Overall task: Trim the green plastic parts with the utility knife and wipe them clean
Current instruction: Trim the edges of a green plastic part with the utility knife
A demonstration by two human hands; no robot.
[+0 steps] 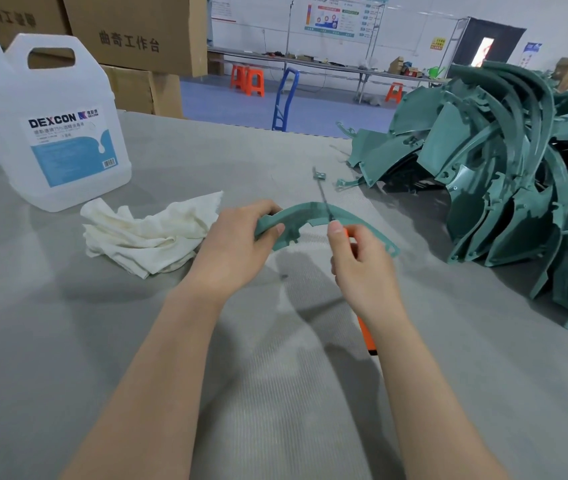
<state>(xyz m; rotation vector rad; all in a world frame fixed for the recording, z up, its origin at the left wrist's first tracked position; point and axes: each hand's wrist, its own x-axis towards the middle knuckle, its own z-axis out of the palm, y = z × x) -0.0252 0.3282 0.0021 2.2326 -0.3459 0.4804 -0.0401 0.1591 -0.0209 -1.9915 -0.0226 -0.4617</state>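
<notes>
The left hand (234, 244) grips the curved green part (313, 216); the right hand (358, 261) grips the utility knife (364, 327). Best to shave lightly, blade angled away from fingers.

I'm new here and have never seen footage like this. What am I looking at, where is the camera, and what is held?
No machine here: these are a person's two bare hands, filmed by one camera worn on the head, looking down. The left hand grips one end of a curved green part. The right hand holds an orange utility knife, its blade crossing that part. On the grey table lie a white cloth, a large jug and a pile of green parts.
</notes>
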